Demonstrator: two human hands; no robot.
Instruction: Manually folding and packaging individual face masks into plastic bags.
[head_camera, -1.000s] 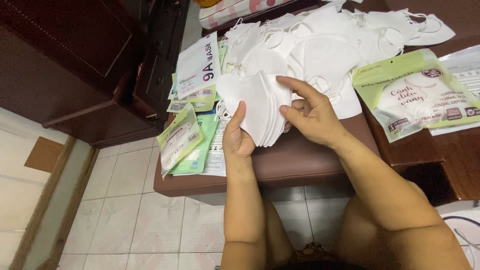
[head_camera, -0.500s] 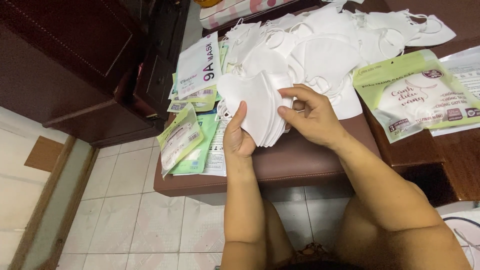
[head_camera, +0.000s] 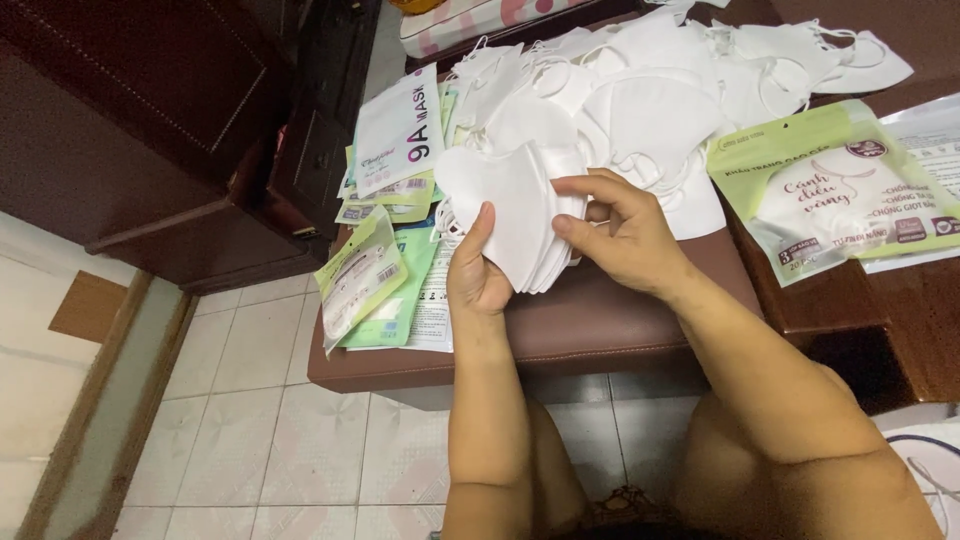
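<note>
Masks (head_camera: 515, 215) stacked upright, folds vertical, gripped by left hand (head_camera: 478, 275) and right hand (head_camera: 625, 235).

Brown padded stool (head_camera: 590, 320) carries loose white masks (head_camera: 650, 90), green-white packets (head_camera: 375, 270).

Seen from above, a person's left hand (head_camera: 478, 275) held a stack of folded white face masks (head_camera: 515, 215) from below, thumb pressed against its front. The right hand (head_camera: 620, 235) gripped the stack's right edge, fingers (head_camera: 585, 185) curled over the top. Behind the hands, a loose heap of white masks (head_camera: 660, 85) covered the dark brown tabletop (head_camera: 600, 320). Green and white mask packets (head_camera: 375, 270) lay overlapping at the left, and a larger green packet (head_camera: 835, 190) lay at the right. Pale floor tiles (head_camera: 300, 440) showed below, beside dark wooden furniture (head_camera: 140, 120).
</note>
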